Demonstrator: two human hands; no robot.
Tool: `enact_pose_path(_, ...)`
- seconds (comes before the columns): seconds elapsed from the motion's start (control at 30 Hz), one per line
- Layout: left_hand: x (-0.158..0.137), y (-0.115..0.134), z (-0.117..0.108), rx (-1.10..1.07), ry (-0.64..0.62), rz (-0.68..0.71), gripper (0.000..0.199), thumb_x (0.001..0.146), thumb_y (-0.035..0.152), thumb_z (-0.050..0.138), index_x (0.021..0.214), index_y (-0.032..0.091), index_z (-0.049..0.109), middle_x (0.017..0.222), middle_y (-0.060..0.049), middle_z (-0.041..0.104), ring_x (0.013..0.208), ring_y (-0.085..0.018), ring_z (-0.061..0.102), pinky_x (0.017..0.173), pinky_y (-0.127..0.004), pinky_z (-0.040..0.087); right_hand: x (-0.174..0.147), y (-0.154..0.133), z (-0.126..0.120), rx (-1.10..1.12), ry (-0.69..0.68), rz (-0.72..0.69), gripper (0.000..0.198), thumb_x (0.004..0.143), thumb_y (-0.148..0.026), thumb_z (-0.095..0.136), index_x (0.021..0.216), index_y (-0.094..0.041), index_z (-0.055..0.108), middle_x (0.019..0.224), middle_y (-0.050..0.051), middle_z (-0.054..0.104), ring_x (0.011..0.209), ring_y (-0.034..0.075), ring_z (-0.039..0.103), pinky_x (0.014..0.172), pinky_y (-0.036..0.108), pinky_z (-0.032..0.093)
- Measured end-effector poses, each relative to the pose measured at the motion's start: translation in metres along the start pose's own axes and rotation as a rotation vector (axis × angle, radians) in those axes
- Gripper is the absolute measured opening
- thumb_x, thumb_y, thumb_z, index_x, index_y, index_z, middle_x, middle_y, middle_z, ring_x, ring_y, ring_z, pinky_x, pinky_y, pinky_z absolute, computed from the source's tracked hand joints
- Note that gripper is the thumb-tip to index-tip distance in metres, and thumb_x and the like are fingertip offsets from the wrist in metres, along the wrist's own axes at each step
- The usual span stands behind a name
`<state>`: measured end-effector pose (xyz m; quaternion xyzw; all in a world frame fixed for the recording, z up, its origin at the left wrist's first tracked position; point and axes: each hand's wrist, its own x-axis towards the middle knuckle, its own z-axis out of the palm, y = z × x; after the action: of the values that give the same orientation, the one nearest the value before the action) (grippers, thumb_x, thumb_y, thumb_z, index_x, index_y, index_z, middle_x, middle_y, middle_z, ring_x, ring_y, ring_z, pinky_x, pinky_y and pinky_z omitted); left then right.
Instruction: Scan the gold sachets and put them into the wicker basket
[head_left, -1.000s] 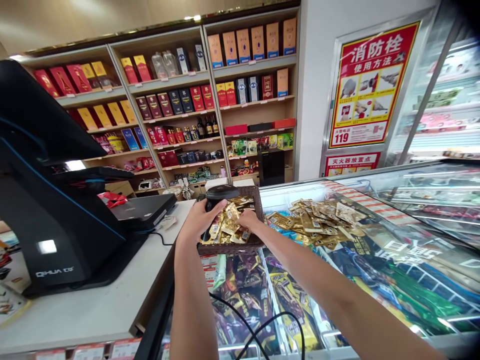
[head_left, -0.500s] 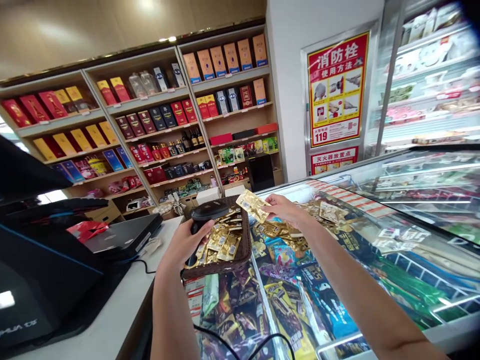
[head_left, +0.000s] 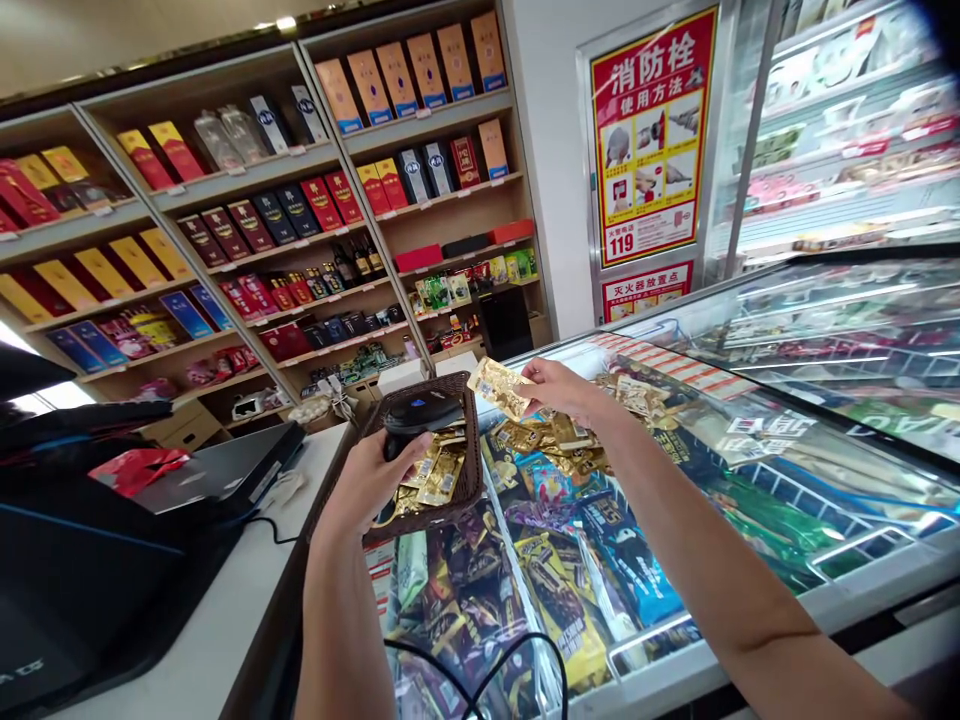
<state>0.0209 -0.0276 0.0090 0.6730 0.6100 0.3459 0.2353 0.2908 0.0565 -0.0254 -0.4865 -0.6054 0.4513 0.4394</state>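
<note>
My left hand (head_left: 382, 475) is wrapped round the handle of a black barcode scanner (head_left: 424, 410), held over a brown woven basket (head_left: 471, 440). Inside the basket lie several small gold packets (head_left: 439, 475). Between the fingers of my right hand (head_left: 559, 388) is a single gold packet (head_left: 496, 388), raised just right of the basket with a printed label toward me. Below that hand, a pile of similar gold packets (head_left: 562, 440) rests on the glass top of a freezer (head_left: 491, 500).
Wrapped ice creams (head_left: 559, 610) show through the freezer glass. A black cable (head_left: 559, 650) loops in front. On the left, a white counter (head_left: 247, 580) bears a black checkout terminal (head_left: 75, 570). Shelves of boxes (head_left: 262, 225) stand behind, beside a red-and-yellow poster (head_left: 652, 140).
My view has tilted down and turned slightly right. The scanner's head now shows a blue light. Both hands keep their holds, and the packet stays beside the basket.
</note>
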Motion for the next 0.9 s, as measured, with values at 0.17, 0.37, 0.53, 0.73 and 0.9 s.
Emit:
enact_pose_path(0.17, 0.0, -0.002, -0.001, 0.007, -0.002, -0.013, 0.048, 0.074, 0.067, 0.065, 0.075, 0.019, 0.061, 0.06, 0.001, 0.057, 0.057, -0.014, 0.049, 0.053, -0.024, 0.033, -0.003, -0.003, -0.001, -0.016, -0.03, -0.001, 0.016, 0.091, -0.017, 0.062, 0.085, -0.021, 0.048, 0.075, -0.003, 0.061, 0.064, 0.014, 0.069, 0.062, 0.022, 0.049)
enact_pose_path(0.37, 0.002, -0.001, 0.0, 0.016, -0.035, 0.002, 0.048, 0.073, 0.067, 0.066, 0.072, 0.019, 0.059, 0.061, 0.001, 0.057, 0.057, -0.014, 0.05, 0.053, -0.024, 0.034, 0.006, 0.007, 0.003, -0.029, 0.017, 0.004, 0.014, 0.09, -0.019, 0.063, 0.09, -0.021, 0.048, 0.08, -0.002, 0.063, 0.061, 0.014, 0.069, 0.063, 0.023, 0.049)
enact_pose_path(0.53, 0.001, -0.001, -0.004, 0.044, -0.017, -0.013, 0.051, 0.073, 0.068, 0.066, 0.072, 0.018, 0.059, 0.06, 0.001, 0.056, 0.057, -0.013, 0.047, 0.054, -0.024, 0.032, 0.027, 0.029, -0.008, -0.224, 0.179, 0.033, 0.021, 0.092, -0.018, 0.058, 0.111, -0.022, 0.051, 0.092, 0.005, 0.069, 0.064, 0.017, 0.069, 0.06, 0.024, 0.05)
enact_pose_path(0.73, 0.001, -0.01, -0.015, -0.022, 0.006, -0.031, 0.049, 0.069, 0.065, 0.072, 0.075, 0.019, 0.058, 0.066, 0.001, 0.058, 0.062, -0.015, 0.052, 0.057, -0.024, 0.037, 0.048, 0.069, -0.064, -0.714, 0.483, 0.206, 0.036, 0.088, -0.011, 0.054, 0.124, -0.005, 0.054, 0.112, 0.023, 0.068, 0.106, 0.03, 0.065, 0.079, 0.03, 0.049)
enact_pose_path(0.9, 0.002, -0.014, -0.02, -0.026, 0.017, -0.039, 0.05, 0.071, 0.068, 0.068, 0.072, 0.019, 0.059, 0.065, 0.0, 0.059, 0.062, -0.015, 0.053, 0.057, -0.025, 0.039, 0.057, 0.104, -0.095, -0.857, 0.493, 0.375, 0.041, 0.086, -0.01, 0.053, 0.126, 0.001, 0.058, 0.117, 0.026, 0.067, 0.114, 0.031, 0.063, 0.086, 0.03, 0.048)
